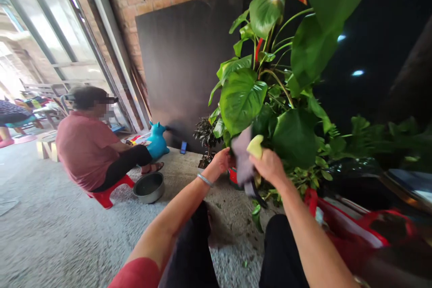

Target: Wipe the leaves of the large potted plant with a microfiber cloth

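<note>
A tall potted plant (pixel 243 99) with broad green leaves stands in front of me. My right hand (pixel 272 168) is closed on a greyish-purple cloth (pixel 243 157), which hangs down blurred by motion. At the same fingers is a pale yellow-green piece (pixel 255 146); whether it is a leaf or part of the cloth I cannot tell. My left hand (pixel 221 162) is beside the cloth, under the lower leaves, its fingers pinched together. What those fingers hold is hidden. A red pot (pixel 232 176) shows partly between my hands.
On the left, a person (pixel 89 144) sits on a red stool (pixel 113 191) beside a grey basin (pixel 149 187). A blue toy animal (pixel 157 140), a phone (pixel 183 147) and a small dark-leaved plant (pixel 205 139) stand along the wall. Red bags (pixel 351 225) lie at right.
</note>
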Demonstrator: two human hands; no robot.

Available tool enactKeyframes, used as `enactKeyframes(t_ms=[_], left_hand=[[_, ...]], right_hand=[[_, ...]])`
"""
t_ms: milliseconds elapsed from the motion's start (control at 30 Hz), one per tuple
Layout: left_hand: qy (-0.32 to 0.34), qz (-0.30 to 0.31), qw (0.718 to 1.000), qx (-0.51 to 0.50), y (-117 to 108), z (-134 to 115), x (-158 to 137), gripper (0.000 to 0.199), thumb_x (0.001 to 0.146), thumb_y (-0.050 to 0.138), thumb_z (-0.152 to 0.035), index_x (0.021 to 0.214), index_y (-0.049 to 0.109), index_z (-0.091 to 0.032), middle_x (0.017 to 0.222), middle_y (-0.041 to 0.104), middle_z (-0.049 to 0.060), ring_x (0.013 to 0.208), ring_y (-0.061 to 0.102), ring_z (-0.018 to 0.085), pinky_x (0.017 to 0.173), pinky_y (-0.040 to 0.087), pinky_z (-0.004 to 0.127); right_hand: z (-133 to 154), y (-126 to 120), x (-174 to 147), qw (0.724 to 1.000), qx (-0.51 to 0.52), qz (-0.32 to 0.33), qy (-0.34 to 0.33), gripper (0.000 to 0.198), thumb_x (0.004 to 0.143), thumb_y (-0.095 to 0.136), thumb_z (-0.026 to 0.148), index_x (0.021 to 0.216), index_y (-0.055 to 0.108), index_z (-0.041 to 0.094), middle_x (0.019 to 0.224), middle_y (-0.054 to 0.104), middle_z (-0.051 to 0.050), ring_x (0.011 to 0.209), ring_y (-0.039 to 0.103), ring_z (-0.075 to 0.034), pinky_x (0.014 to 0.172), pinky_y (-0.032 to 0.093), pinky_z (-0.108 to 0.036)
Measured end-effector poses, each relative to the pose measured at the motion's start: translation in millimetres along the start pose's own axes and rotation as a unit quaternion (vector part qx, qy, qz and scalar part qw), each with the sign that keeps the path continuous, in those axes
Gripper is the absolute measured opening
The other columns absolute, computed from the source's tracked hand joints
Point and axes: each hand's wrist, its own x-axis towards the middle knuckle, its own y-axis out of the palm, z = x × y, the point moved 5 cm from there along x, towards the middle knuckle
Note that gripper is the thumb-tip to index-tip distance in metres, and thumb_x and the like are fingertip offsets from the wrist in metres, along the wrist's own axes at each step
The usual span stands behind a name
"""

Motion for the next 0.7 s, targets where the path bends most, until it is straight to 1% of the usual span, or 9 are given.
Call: enactKeyframes(t_ms=[67, 133, 233, 300, 400, 467, 533, 600, 700], left_hand=[[-0.006, -0.026, 1.0, -0.004, -10, -2, 3, 0.029, 0.102, 0.049, -0.026, 0.114, 0.071, -0.013, 0.081, 0.076, 0.009, 0.076, 0.072, 0.023, 0.08, 0.058, 0.036], [-0.013, -0.04, 0.999, -0.007, -17, -6, 4, 0.028, 0.103, 0.049, -0.026, 0.111, 0.071, -0.013, 0.081, 0.075, 0.009, 0.072, 0.071, 0.022, 0.076, 0.057, 0.034], [-0.024, -0.031, 0.999, -0.001, -17, -8, 1, 0.028, 0.105, 0.046, -0.028, 0.11, 0.07, -0.012, 0.081, 0.074, 0.011, 0.068, 0.069, 0.023, 0.072, 0.056, 0.035], [-0.024, -0.02, 1.0, 0.003, -11, -7, -2, 0.029, 0.105, 0.045, -0.028, 0.111, 0.069, -0.012, 0.081, 0.073, 0.011, 0.07, 0.069, 0.023, 0.072, 0.056, 0.036], [-0.023, -0.005, 1.0, 0.003, 0, -2, -6, 0.027, 0.105, 0.046, -0.027, 0.111, 0.068, -0.013, 0.083, 0.074, 0.011, 0.074, 0.07, 0.023, 0.075, 0.057, 0.037], [-0.025, 0.003, 1.0, -0.002, 5, 2, -6, 0.025, 0.104, 0.048, -0.027, 0.108, 0.069, -0.015, 0.086, 0.075, 0.012, 0.077, 0.071, 0.023, 0.079, 0.058, 0.038], [-0.024, -0.003, 1.0, -0.005, 4, 4, -4, 0.024, 0.103, 0.049, -0.027, 0.105, 0.07, -0.015, 0.087, 0.075, 0.012, 0.078, 0.071, 0.023, 0.082, 0.058, 0.04], [-0.015, -0.025, 1.0, -0.01, -2, 5, -1, 0.023, 0.103, 0.05, -0.027, 0.101, 0.07, -0.016, 0.084, 0.074, 0.01, 0.076, 0.069, 0.022, 0.082, 0.058, 0.038], [-0.005, -0.044, 0.999, -0.019, -14, 7, 3, 0.021, 0.102, 0.052, -0.025, 0.096, 0.07, -0.015, 0.078, 0.072, 0.008, 0.074, 0.068, 0.021, 0.08, 0.057, 0.034]], right_hand=[[-16, 15, -27, 0.994, -0.026, 0.098, -0.034, 0.009, 0.074, 0.063, 0.03, 0.068, 0.066, 0.024, 0.069, 0.073, -0.01, 0.071, 0.07, -0.027, 0.066, 0.044, -0.034], [-34, -3, -47, 0.994, 0.007, 0.094, -0.052, 0.014, 0.075, 0.062, 0.036, 0.073, 0.07, 0.025, 0.072, 0.075, -0.007, 0.069, 0.068, -0.025, 0.065, 0.043, -0.033], [-39, -73, -45, 0.992, 0.062, -0.093, -0.067, 0.024, 0.073, 0.067, 0.05, 0.074, 0.069, 0.026, 0.068, 0.07, -0.003, 0.064, 0.062, -0.024, 0.063, 0.042, -0.035], [-21, -122, -32, 0.948, 0.065, -0.292, -0.112, 0.026, 0.075, 0.069, 0.051, 0.068, 0.061, 0.027, 0.068, 0.064, -0.003, 0.067, 0.058, -0.024, 0.067, 0.043, -0.037], [18, -137, -1, 0.883, 0.045, -0.434, -0.173, 0.022, 0.084, 0.061, 0.038, 0.066, 0.053, 0.027, 0.076, 0.058, -0.006, 0.081, 0.06, -0.026, 0.081, 0.046, -0.041], [31, -106, 23, 0.916, 0.035, -0.363, -0.169, 0.009, 0.083, 0.058, 0.026, 0.074, 0.061, 0.024, 0.084, 0.06, -0.008, 0.091, 0.061, -0.028, 0.087, 0.047, -0.043], [26, -57, 29, 0.964, 0.037, -0.214, -0.152, 0.015, 0.078, 0.059, 0.018, 0.085, 0.07, 0.023, 0.09, 0.062, -0.009, 0.094, 0.064, -0.029, 0.09, 0.049, -0.043], [5, -11, 10, 0.985, 0.052, -0.084, -0.143, 0.025, 0.074, 0.058, 0.015, 0.089, 0.074, 0.026, 0.089, 0.066, -0.008, 0.091, 0.067, -0.029, 0.087, 0.051, -0.042], [-43, 22, -39, 0.989, 0.082, -0.021, -0.12, 0.022, 0.069, 0.06, 0.018, 0.08, 0.074, 0.031, 0.086, 0.074, -0.008, 0.083, 0.072, -0.033, 0.078, 0.056, -0.045]])
